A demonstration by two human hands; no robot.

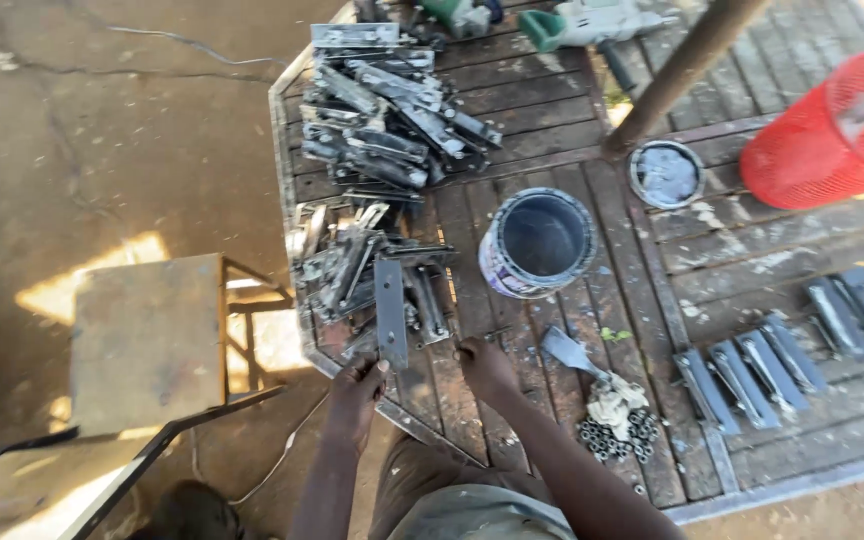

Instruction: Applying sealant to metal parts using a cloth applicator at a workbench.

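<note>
Seemingly left hand (357, 385) – metal bracket (390, 312)

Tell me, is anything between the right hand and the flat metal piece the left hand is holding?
Nothing visible is. The left hand holds the flat metal piece upright at the table's edge, and the right hand rests beside it on bare wooden slats. The pile of metal brackets lies behind the piece.

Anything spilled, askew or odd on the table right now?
White paint or filler is smeared over the table planks by the lid. The metal brackets lie in jumbled heaps, unlike the neat row at the right. The left hand holds one flat bracket.
</note>
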